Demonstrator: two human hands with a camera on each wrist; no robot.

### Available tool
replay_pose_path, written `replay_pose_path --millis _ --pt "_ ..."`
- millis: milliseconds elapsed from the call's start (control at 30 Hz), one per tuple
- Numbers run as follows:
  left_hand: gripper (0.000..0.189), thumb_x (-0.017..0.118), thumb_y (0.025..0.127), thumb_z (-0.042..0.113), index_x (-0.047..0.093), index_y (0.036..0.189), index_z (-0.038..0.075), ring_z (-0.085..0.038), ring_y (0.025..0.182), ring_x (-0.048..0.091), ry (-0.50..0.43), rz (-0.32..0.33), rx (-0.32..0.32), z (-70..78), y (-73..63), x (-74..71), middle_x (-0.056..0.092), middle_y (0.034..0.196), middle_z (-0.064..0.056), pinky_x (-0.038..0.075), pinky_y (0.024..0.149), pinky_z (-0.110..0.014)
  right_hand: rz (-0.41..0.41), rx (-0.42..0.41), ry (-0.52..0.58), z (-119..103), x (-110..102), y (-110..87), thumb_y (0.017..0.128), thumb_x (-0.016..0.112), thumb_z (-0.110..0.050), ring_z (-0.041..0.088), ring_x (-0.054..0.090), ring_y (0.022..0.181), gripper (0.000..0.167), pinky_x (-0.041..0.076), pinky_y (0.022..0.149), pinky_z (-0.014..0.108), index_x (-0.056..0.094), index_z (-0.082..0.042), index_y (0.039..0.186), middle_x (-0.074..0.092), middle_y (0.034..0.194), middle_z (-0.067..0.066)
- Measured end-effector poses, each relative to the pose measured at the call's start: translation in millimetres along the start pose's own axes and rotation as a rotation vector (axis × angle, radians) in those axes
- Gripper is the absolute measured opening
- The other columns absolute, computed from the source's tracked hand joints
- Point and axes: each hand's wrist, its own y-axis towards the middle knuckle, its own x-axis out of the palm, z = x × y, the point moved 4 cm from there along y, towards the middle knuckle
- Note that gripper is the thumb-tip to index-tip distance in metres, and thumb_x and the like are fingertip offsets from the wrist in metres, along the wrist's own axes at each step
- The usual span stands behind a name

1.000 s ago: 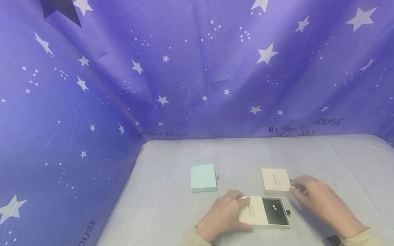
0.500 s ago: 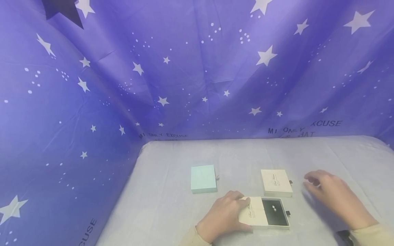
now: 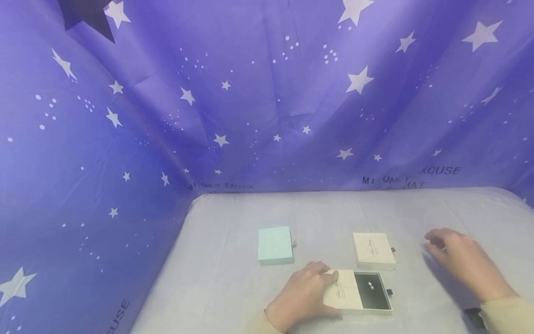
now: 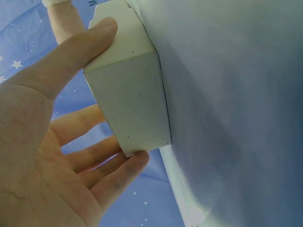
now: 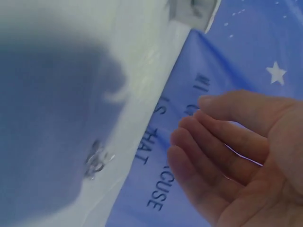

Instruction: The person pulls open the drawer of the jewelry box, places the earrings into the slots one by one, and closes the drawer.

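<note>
Fingers and thumb of my left hand [image 3: 301, 291] grip the opposite sides of a cream drawer-style jewelry box [image 3: 344, 292]. Its drawer [image 3: 390, 304] is slid out to the right, showing a black insert with a small shiny white piece of jewelry [image 3: 371, 285] and a dark pull tab. In the left wrist view the thumb lies along one side of the box [image 4: 128, 104], fingertips at the other. My right hand [image 3: 465, 260] hovers over the right of the table, fingers loosely curled and holding nothing. Small shiny silver pieces [image 5: 97, 161] lie on the cloth near it in the right wrist view.
A second cream box [image 3: 374, 250], closed, stands just behind the pulled-out one. Further left is a mint-green box [image 3: 275, 246] with a small tab on its right. A grey-white cloth [image 3: 225, 260] covers the table, and a purple starry curtain [image 3: 267, 93] hangs behind and at the left.
My right hand has moved from the tab of the rear cream box to the right, away from it. The left hand keeps its grip on the front box.
</note>
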Motion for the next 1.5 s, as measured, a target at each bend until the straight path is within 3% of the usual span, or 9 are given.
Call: replay_pose_path --millis 367,700,867,1100,1500 --pt "0.076 0.082 0.066 0.063 0.067 0.127 0.021 -0.005 0.108 0.058 -0.009 0.034 0.013 -1.4 0.1 3.2 0.064 0.121 0.006 0.05 0.085 -0.015 0.068 -0.033 -0.07 24.6 -1.5 11.4 0.08 0.071 0.0 0.059 0.057 0.091 0.028 0.043 0.079 0.068 0.063 0.017 0.1 0.061 0.1 0.04" --pt "0.075 0.082 0.067 0.061 0.067 0.128 0.02 -0.006 0.109 0.058 -0.012 0.027 0.002 -3.3 -1.6 -1.3 0.064 0.121 0.005 0.051 0.086 -0.016 -0.018 -0.02 -0.112 38.1 4.1 20.1 0.079 0.073 -0.005 0.06 0.056 0.096 0.036 0.042 0.084 0.07 0.062 0.018 0.105 0.061 0.103 0.04" --pt "0.075 0.082 0.067 0.061 0.067 0.128 0.02 -0.006 0.108 0.058 -0.019 0.014 -0.001 -3.0 -2.1 -1.4 0.064 0.121 0.005 0.05 0.085 -0.015 -0.045 -0.029 -0.117 42.7 8.5 21.3 0.078 0.073 -0.003 0.058 0.059 0.092 0.033 0.044 0.082 0.069 0.063 0.018 0.101 0.064 0.098 0.038" --pt "0.076 0.081 0.067 0.063 0.066 0.129 0.022 -0.005 0.109 0.057 -0.022 0.004 -0.006 -2.5 -1.3 2.2 0.063 0.123 0.006 0.05 0.084 -0.015 -0.115 0.022 -0.113 48.4 11.4 22.6 0.078 0.072 -0.002 0.057 0.059 0.091 0.031 0.045 0.082 0.068 0.062 0.019 0.099 0.063 0.096 0.038" --pt "0.075 0.08 0.068 0.063 0.066 0.129 0.021 -0.005 0.111 0.057 -0.006 0.01 0.006 -0.5 -2.1 1.1 0.064 0.124 0.006 0.05 0.086 -0.015 -0.108 0.029 -0.064 57.5 9.8 22.5 0.075 0.07 0.005 0.057 0.059 0.087 0.021 0.045 0.079 0.068 0.065 0.015 0.093 0.064 0.092 0.036"
